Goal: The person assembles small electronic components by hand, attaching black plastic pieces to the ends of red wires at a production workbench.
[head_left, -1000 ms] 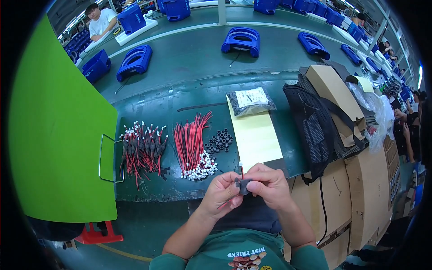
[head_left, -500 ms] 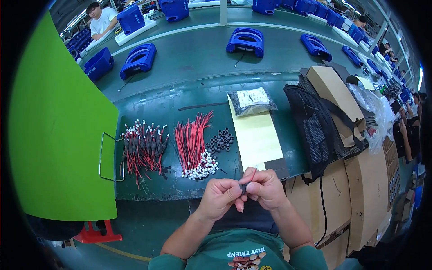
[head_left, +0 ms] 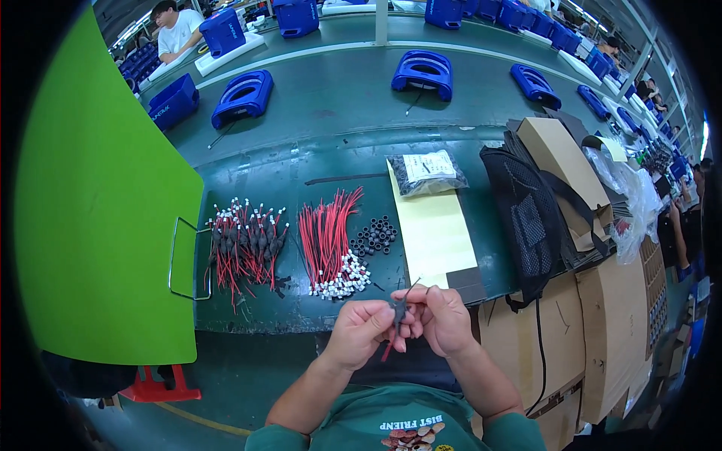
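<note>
Gripping: left hand (head_left: 359, 332) fingers pinch dark-wrapped wire piece (head_left: 399, 313) | right hand (head_left: 447, 323) fingers alongside, grip indeterminate | black rings (head_left: 374, 237) on counter (head_left: 244, 319) at 11 o'clock from hands

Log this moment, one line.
left hand: holds dark wired piece | right hand: at its upper end | nearby: red wire pile, black rings

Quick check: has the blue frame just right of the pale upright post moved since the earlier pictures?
Yes, to the right: the blue frame now sits farther right of the pale post than it did earlier.
</note>
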The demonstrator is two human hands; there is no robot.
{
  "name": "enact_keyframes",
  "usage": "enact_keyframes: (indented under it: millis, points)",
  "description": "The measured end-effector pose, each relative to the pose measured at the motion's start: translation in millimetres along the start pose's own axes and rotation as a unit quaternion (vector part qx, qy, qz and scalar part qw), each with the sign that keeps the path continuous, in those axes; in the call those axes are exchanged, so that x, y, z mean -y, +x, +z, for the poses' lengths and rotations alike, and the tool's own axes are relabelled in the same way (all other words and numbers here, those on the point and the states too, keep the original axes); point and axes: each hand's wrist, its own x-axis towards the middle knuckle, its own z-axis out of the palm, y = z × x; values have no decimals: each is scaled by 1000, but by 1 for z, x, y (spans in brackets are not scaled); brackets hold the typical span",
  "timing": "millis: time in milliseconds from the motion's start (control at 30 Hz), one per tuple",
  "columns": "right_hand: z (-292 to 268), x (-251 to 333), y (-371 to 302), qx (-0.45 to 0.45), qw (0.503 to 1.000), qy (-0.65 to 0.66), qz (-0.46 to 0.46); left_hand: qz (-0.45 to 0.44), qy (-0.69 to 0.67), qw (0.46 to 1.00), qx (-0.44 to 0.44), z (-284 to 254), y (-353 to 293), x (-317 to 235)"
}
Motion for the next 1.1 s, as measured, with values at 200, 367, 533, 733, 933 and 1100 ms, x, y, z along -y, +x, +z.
enact_keyframes:
  millis: [200, 367, 533, 733, 933, 1100]
  points:
    - [-3, 0, 3, 32, 994, -99, -44, 3, -17, 1000, -24, -3, -4, -5]
    - [0, 9, 6, 98, 968, -210, -95, 3, 85, 995, 56, -14, -3, -5]
    - [12, 8, 3, -53, 947, -287, -138, 29, -37, 998, 43, -12, -4, -1]
    - [0, -3, -9, -85, 936, -305, -156, 159, -44, 986, -31, -9, 1, 7]
    - [11, -3, -12, -10, 930, -356, -95, 187, -7, 978, -90, -13, 5, 10]
    - [13, -6, -12, -72, 956, -277, -70, 179, 13, 981, -79, -15, 3, 7]
